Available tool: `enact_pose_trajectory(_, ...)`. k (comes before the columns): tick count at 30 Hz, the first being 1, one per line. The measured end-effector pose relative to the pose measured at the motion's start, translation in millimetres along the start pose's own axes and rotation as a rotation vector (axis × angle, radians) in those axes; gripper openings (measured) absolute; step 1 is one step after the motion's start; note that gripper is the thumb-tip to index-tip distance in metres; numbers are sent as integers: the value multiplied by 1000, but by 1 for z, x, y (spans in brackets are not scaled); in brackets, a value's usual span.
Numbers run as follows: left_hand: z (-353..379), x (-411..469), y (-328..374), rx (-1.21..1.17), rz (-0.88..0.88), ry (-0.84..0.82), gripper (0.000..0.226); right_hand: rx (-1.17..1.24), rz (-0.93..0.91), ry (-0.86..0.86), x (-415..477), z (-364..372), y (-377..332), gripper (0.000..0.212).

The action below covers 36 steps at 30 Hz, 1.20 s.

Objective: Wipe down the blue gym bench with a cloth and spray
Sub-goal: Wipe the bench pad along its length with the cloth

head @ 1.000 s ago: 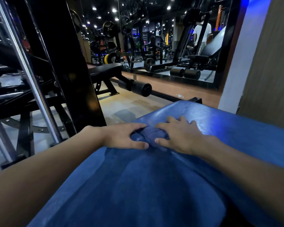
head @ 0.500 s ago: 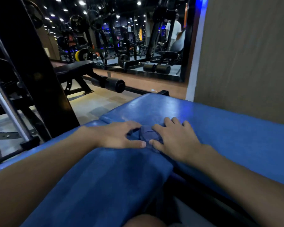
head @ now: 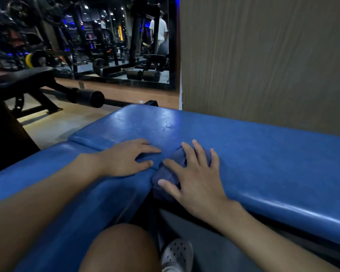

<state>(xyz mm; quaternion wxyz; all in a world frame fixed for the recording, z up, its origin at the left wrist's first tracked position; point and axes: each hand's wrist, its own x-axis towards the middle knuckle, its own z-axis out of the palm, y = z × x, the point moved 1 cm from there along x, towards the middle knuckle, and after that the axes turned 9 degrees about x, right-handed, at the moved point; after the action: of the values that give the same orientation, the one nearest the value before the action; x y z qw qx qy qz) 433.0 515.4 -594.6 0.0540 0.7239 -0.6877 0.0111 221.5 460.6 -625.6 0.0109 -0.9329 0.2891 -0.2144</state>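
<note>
The blue gym bench (head: 263, 154) runs across the view, padded in two sections with a seam between them. A dark blue cloth (head: 171, 173) lies bunched at the near edge of the right section, by the gap. My right hand (head: 192, 173) presses flat on the cloth with spread fingers. My left hand (head: 130, 158) rests flat on the bench pad just left of the cloth, fingers straight, touching nothing else. No spray bottle is in view.
A grey-brown wall (head: 263, 55) stands right behind the bench. A mirror (head: 116, 46) to the left reflects gym machines and a standing person. A black bench with roller pads (head: 86, 98) stands on the floor at left. My knee (head: 122, 250) and shoe (head: 177, 254) are below.
My view has swung right along the bench. My right hand has slid the cloth toward the near edge of the right pad, and my left hand has come off the cloth onto bare padding.
</note>
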Motion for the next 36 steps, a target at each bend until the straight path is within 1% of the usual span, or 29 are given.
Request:
enact_pose_trajectory(3,3,-1,2,0,10,50,48,-78,32,-3,4,3,1,71)
enact_pose_trajectory(5,4,-1,6,4,12,69,52,-71,8,4,-4,-2,7,67)
enact_pose_trajectory(7,4,1,11,14,33,42,54,-77,-26,7,-17,-10,17,62)
enact_pose_trajectory(9,6,5,16,55,42,3,56,-103,-54,25,-34,-15,32,64)
enact_pose_trajectory(11,8,10,18,71,37,18,56,-146,-70,68,-48,-16,40,66)
enact_pose_trajectory(13,10,12,19,62,39,46,55,-169,-28,91,-50,-12,33,66)
enact_pose_trajectory(17,10,10,22,50,41,64,55,-72,26,135,-23,-1,4,60)
enact_pose_trajectory(20,10,9,25,21,44,63,56,-85,-7,172,-18,3,7,49)
enact_pose_trajectory(23,11,13,40,0,128,49,59,-115,-58,189,-34,-2,21,46)
enact_pose_trajectory(25,13,17,53,35,180,49,58,-159,-62,237,-54,-6,39,44)
enact_pose_trajectory(27,13,21,59,65,187,57,56,-204,-34,295,-79,-6,57,46)
enact_pose_trajectory(30,11,24,59,67,167,56,54,-163,133,404,-95,0,54,48)
enact_pose_trajectory(32,9,26,60,60,162,52,54,-81,245,485,-83,4,39,46)
enact_pose_trajectory(33,8,26,60,56,164,48,55,-45,269,526,-75,5,33,45)
enact_pose_trajectory(36,8,28,65,6,200,32,57,-44,215,603,-63,6,35,38)
